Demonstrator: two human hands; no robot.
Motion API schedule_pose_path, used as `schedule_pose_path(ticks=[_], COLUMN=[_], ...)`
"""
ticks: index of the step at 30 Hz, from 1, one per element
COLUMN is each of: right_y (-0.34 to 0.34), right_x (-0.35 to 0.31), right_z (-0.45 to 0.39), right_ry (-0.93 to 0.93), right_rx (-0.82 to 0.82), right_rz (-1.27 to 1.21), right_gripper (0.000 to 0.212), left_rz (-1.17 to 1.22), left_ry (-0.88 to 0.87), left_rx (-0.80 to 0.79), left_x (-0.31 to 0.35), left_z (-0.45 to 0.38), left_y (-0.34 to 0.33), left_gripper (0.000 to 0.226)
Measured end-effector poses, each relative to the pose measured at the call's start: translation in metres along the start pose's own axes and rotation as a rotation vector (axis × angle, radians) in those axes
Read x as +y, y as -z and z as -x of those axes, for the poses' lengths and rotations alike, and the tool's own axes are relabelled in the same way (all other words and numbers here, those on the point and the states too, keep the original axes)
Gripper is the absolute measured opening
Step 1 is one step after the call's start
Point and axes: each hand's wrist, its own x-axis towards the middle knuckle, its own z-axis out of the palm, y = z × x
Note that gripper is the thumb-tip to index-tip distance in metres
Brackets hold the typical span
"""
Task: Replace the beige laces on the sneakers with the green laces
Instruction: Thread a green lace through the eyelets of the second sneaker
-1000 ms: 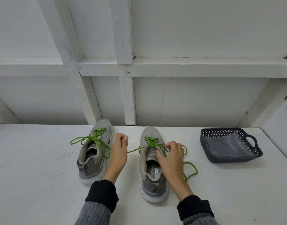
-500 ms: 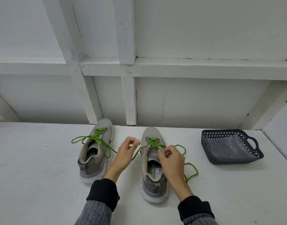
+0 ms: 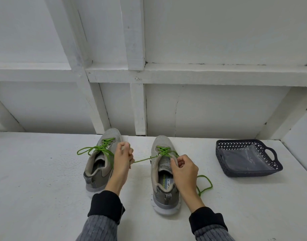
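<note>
Taking the right sneaker as the landmark: it stands on the white counter with its heel nearest the person and its toe pointing away toward the white wall, so its long axis runs near to far. The right hand rests over the sneaker's tongue and right side, fingers curled in a pinch at the upper eyelets; what exactly they pinch is hidden by the knuckles, though it looks like the lace. The loose tail of the green lace loops on the counter just right of the sneaker.

The left hand hovers left of the sneaker, fingers closed round the other end of the same lace, which runs taut from the eyelets sideways, across the sneaker's long axis. Judging by this, the lace is being drawn snug, and the coming pull goes leftward, away from the sneaker.

Farther left, partly behind the left hand, stands the left sneaker, toe also pointing away, already threaded in green. Well to the right and a little farther back sits a dark basket. No beige laces are visible.
</note>
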Motion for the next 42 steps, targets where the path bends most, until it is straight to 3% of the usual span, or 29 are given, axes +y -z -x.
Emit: schedule_pose_path(ticks=[2, 4, 8, 11, 14, 18, 20, 22, 25, 29, 31, 34, 38, 42], right_y=[0.0, 0.0, 0.004, 0.009, 0.011, 0.009, 0.009, 0.009, 0.007, 0.009, 0.009, 0.01, 0.013, 0.011], right_x=[0.0, 0.001, 0.0, 0.002, 0.014, 0.025, 0.025, 0.024, 0.021, 0.02, 0.02, 0.023, 0.019, 0.017], right_z=[-0.001, -0.001, -0.004, -0.005, -0.009, -0.012, -0.012, -0.012, -0.012, -0.012, -0.013, -0.013, -0.014, -0.013], right_ry=[0.006, 0.01, 0.016, -0.014, -0.048, -0.072, -0.044, -0.024, -0.019, -0.036, -0.046, -0.014, 0.02, 0.0], right_rx=[-0.002, -0.011, -0.069, -0.042, -0.071, -0.176, -0.173, -0.163, -0.128, -0.155, -0.195, -0.173, -0.101, -0.072], right_rz=[-0.001, -0.007, -0.035, -0.104, -0.041, -0.014, -0.021, -0.003, 0.018, -0.065, -0.094, -0.066, -0.019, 0.008], right_gripper=[0.023, 0.023, 0.024, 0.021, 0.01, 0.016, 0.021, 0.02, 0.017, 0.015, 0.013, 0.012, 0.013, 0.013], left_rz=[-0.601, -0.857, -0.804, -0.824, -0.433, 0.391, 0.478, 0.155, -0.337, -0.448, -0.5, -0.592, -0.968, -1.164], left_ry=[-0.187, -0.247, -0.247, -0.235, -0.109, 0.185, 0.233, 0.158, -0.115, -0.203, -0.257, -0.295, -0.337, -0.285], left_rx=[-0.086, -0.182, -0.351, -0.34, -0.336, -0.1, -0.007, 0.021, -0.069, -0.293, -0.314, -0.273, -0.121, -0.05], left_x=[-0.014, -0.027, -0.035, -0.035, -0.032, -0.026, -0.029, -0.035, -0.048, -0.04, -0.037, -0.037, -0.04, -0.046], left_z=[-0.003, -0.004, -0.001, 0.001, 0.005, 0.004, 0.001, 0.004, 0.01, 0.014, 0.013, 0.009, 0.005, 0.008], left_y=[0.008, 0.008, -0.011, -0.018, -0.022, -0.021, -0.016, -0.012, -0.009, -0.018, -0.021, -0.019, -0.01, -0.001], left_gripper=[0.018, 0.016, 0.014, 0.014, 0.018, 0.027, 0.03, 0.029, 0.022, 0.015, 0.013, 0.019, 0.015, 0.018])
